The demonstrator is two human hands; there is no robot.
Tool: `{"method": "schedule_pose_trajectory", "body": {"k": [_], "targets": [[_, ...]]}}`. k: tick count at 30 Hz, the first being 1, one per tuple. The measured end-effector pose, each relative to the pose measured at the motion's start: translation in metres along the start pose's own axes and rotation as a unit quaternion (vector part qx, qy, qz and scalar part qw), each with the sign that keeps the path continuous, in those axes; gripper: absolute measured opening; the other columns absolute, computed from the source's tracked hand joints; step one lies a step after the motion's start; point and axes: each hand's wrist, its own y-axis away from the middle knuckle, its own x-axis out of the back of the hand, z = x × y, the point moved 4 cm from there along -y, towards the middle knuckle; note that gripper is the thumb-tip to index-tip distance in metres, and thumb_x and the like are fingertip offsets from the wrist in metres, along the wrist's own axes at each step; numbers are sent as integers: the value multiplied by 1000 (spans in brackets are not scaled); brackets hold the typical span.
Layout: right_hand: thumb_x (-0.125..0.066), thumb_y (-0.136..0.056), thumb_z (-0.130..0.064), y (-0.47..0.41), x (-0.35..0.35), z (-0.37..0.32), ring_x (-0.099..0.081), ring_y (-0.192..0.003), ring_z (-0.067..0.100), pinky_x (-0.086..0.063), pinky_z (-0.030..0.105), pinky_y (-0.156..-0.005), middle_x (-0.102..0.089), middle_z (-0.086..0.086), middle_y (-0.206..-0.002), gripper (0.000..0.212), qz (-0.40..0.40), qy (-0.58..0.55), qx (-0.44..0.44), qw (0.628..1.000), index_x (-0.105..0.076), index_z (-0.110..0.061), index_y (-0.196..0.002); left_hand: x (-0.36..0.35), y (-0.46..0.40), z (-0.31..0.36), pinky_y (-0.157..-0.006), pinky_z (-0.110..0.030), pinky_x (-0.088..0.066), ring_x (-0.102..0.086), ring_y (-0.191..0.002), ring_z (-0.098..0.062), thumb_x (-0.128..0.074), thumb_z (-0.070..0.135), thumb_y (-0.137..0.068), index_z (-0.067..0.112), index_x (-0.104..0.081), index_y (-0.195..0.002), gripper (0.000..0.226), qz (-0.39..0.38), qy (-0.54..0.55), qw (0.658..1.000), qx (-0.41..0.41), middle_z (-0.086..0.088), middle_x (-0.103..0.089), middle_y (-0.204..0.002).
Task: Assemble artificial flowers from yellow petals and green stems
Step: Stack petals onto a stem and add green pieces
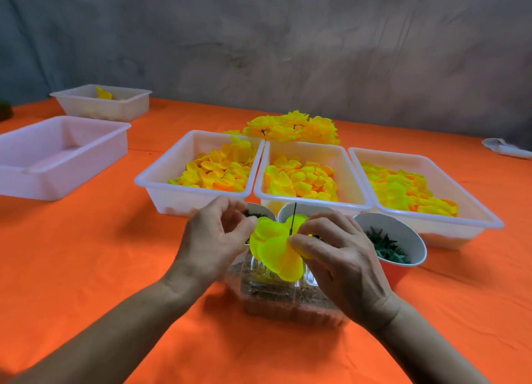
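Observation:
A yellow petal layer (273, 247) is threaded on a thin dark green stem (293, 218) that points up and away from me. My right hand (336, 257) pinches the petals and the stem from the right. My left hand (213, 237) pinches the petal layer's upper left edge with thumb and fingertip. Both hands hover above a clear plastic box (285, 297). Behind them stand three white trays of loose yellow petals: the left tray (161, 179), the middle tray (349, 170) and the right tray (472, 211). A pile of finished yellow flowers (290, 127) lies behind the trays.
A paper cup of green calyx pieces (391, 245) stands right of my hands; two more cups (259, 211) are partly hidden behind them. Two more white trays (57, 156) sit at the far left on the orange tablecloth. A white object (506, 149) lies at the right edge.

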Motion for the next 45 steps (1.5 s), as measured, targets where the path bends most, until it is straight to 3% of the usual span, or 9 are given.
{"method": "schedule_pose_trajectory", "body": {"k": [6, 13, 16, 20, 23, 27, 36, 41, 45], "targets": [[-49, -93, -18, 1, 2, -5, -64, -80, 30, -49, 38, -64, -68, 8, -83, 30, 8, 2, 0, 1000, -74, -6, -82, -10, 7, -22, -46, -17, -42, -52, -46, -5, -67, 4, -82, 9, -63, -82, 5, -94, 168, 958, 212, 0, -61, -60], [-53, -88, -18, -4, 5, -5, -66, -82, 27, -50, 38, -66, -70, 3, -85, 24, -28, 0, 5, 1000, -74, -8, -80, -15, 10, -26, -40, -17, -35, -48, -42, -7, -66, -6, -79, 7, -63, -85, 14, -105, 186, 942, 259, -3, -56, -58], [-62, -84, -12, -6, 5, -5, -66, -85, 27, -50, 38, -68, -70, 3, -85, 12, -51, 16, 7, 999, -73, -10, -80, -13, 8, -18, -48, -17, -41, -53, -50, -5, -66, -5, -79, 10, -63, -87, 17, -93, 150, 963, 203, -2, -61, -67], [-68, -79, -10, -8, 6, -6, -65, -87, 26, -50, 37, -71, -70, 0, -84, 5, -71, 24, 11, 997, -73, -11, -80, 4, 2, 13, -64, -11, -44, -56, -74, -7, -70, 11, -78, 24, -65, -87, 16, 50, -43, 996, -59, 7, -64, -84], [-65, -82, -14, -8, 8, -6, -63, -89, 24, -49, 36, -71, -69, -1, -85, 8, -76, 9, 2, 997, -72, -13, -80, -1, 0, 32, -78, -13, -44, -59, -89, -3, -66, 20, -74, 16, -73, -87, 16, -19, -59, 978, -201, 7, -66, -93], [-65, -82, -25, -5, 10, -7, -58, -96, 20, -46, 37, -76, -67, -5, -91, 12, -90, -31, -38, 995, -72, -16, -85, -21, -4, 28, -89, -30, -48, -64, -96, -6, -68, 21, -73, 13, -76, -83, 15, -143, -53, 964, -216, 6, -72, -92], [-71, -75, -18, -7, 2, -3, -62, -87, 17, -52, 37, -68, -68, -7, -72, 9, 7, -96, -163, 982, -70, -15, -66, -29, -14, 13, -76, -39, -51, -65, -79, -8, -74, 25, -69, 16, -77, -74, 10, -160, 18, 968, -194, 7, -70, -77], [-82, -67, -16, -1, -5, 5, -62, -85, 17, -46, 26, -70, -67, -6, -77, 10, 37, -135, -270, 953, -73, -18, -72, -28, -16, 10, -79, -45, -50, -65, -86, -15, -74, 24, -69, 11, -77, -77, 16, -176, 23, 965, -192, 2, -69, -82], [-83, -67, -15, 0, -9, 7, -61, -85, 16, -44, 25, -71, -67, -7, -79, 13, 15, -130, -272, 953, -76, -20, -77, -30, -18, 8, -78, -45, -51, -65, -87, -19, -73, 24, -70, 9, -76, -76, 16, -168, 24, 963, -207, -1, -69, -81]]}}
